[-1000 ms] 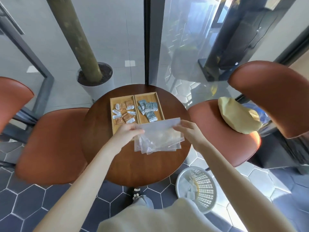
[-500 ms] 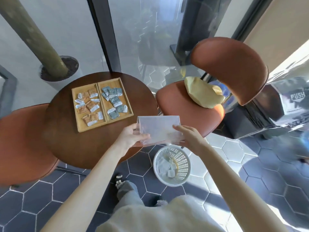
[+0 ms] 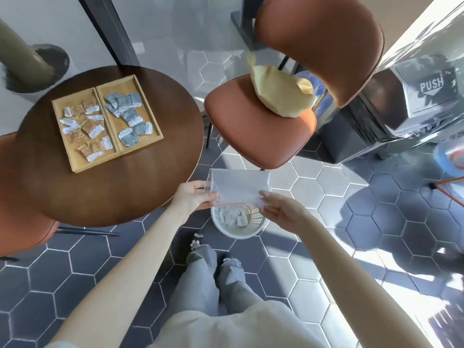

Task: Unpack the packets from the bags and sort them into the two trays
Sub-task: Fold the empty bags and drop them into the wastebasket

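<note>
An empty clear zip bag (image 3: 239,187) hangs in the air right over a white floor basket (image 3: 239,228). My left hand (image 3: 194,198) pinches its left edge and my right hand (image 3: 280,210) holds its lower right corner. On the round wooden table (image 3: 105,192) stand two wooden trays side by side. The left tray (image 3: 75,164) holds several orange-brown packets (image 3: 88,126). The right tray (image 3: 153,126) holds several grey-blue packets (image 3: 129,114).
A brown chair (image 3: 251,131) to the right of the table carries a yellow paper bag (image 3: 281,94). A grey bin marked PUSH (image 3: 424,96) stands at the far right. Another brown chair (image 3: 15,234) sits left of the table. The basket holds crumpled clear bags.
Both hands carried the clear bag off the table to the right and down, until it hung over the white basket. My view turned right with them.
</note>
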`<state>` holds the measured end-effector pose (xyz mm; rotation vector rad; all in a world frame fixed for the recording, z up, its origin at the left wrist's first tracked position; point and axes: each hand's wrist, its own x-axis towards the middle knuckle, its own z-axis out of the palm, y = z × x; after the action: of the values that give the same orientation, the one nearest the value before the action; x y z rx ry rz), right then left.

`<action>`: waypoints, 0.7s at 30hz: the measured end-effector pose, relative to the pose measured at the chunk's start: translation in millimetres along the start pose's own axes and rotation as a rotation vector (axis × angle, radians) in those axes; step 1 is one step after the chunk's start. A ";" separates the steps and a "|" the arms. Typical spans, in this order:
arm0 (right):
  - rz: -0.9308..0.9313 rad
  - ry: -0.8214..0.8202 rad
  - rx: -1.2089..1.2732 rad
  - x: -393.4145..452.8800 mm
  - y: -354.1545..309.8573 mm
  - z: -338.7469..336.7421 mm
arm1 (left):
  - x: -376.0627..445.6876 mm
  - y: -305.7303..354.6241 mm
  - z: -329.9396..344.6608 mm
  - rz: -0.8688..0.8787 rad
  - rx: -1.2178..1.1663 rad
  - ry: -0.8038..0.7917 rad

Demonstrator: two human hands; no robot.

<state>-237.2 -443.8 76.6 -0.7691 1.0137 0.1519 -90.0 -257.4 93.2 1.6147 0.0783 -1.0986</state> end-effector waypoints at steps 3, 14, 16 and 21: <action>-0.011 0.045 0.014 23.0 11.8 -8.4 | 25.2 -6.6 6.8 0.067 0.066 0.105; 0.035 0.366 0.189 166.6 93.5 -50.4 | 135.0 -78.0 -12.5 0.345 1.376 0.424; 0.052 0.414 0.193 199.6 111.6 -58.6 | 149.1 -97.1 -18.5 0.357 1.403 0.497; 0.135 0.520 0.122 286.4 158.8 -77.4 | 170.0 -126.0 -20.8 0.524 1.433 0.714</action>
<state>-208.4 -441.8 -258.7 -0.6400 1.5551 0.0017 -53.1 -274.9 -115.4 2.9676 -0.7861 0.0461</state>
